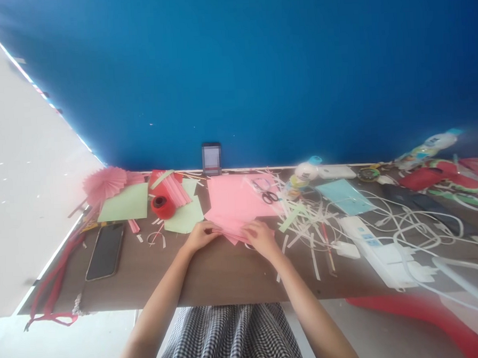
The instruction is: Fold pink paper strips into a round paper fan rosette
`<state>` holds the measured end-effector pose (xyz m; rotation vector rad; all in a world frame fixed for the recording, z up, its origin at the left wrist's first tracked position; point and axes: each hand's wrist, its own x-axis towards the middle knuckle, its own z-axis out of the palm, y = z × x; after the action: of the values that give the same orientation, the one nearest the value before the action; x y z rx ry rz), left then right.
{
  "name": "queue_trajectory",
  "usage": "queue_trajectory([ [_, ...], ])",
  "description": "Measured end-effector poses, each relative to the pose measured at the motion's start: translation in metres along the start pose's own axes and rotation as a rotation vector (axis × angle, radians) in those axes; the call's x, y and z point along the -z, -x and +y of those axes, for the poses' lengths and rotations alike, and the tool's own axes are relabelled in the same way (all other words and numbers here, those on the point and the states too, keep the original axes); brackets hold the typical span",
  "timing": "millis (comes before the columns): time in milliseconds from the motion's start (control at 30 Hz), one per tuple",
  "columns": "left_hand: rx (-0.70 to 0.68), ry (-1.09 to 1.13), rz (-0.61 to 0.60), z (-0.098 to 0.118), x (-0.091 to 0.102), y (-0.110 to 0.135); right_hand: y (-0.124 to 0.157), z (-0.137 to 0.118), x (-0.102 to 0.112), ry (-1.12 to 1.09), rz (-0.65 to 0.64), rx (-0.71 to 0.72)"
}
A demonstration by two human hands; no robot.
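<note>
A stack of pink paper sheets lies on the brown desk in front of me. My left hand pinches the stack's near left corner with its fingers closed. My right hand rests on the near right edge of the same sheets, fingers curled over the paper. Black-handled scissors lie on the far right part of the pink stack. Thin paper strips are scattered just right of my right hand.
A dark phone lies at the left, near green sheets, a red tape roll and pink paper fans. A small phone leans on the blue wall. White power strip, cables and a light blue sheet fill the right.
</note>
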<state>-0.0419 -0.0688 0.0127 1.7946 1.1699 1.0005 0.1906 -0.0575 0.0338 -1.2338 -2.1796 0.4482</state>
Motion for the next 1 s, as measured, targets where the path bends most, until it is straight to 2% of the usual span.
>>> queue_trajectory([
  [67, -0.037, -0.120, 0.038, 0.002, 0.005, 0.001, 0.009, 0.006, 0.011, 0.061, 0.038, 0.050],
  [167, -0.098, -0.298, 0.075, 0.006, 0.009, 0.002, 0.024, 0.009, 0.018, 0.150, -0.019, 0.144],
  [367, -0.231, -0.520, -0.058, 0.013, 0.005, 0.001, 0.036, 0.007, 0.005, 0.223, -0.056, 0.173],
  [533, -0.231, -0.560, -0.165, 0.017, 0.002, -0.002, 0.029, 0.010, 0.003, 0.223, -0.121, 0.180],
  [767, -0.216, -0.610, -0.222, 0.027, 0.002, -0.007, 0.021, 0.014, 0.007, 0.271, -0.198, 0.153],
  [1000, -0.142, -0.686, -0.296, 0.022, 0.006, -0.019, 0.006, 0.018, 0.017, 0.312, -0.321, 0.114],
])
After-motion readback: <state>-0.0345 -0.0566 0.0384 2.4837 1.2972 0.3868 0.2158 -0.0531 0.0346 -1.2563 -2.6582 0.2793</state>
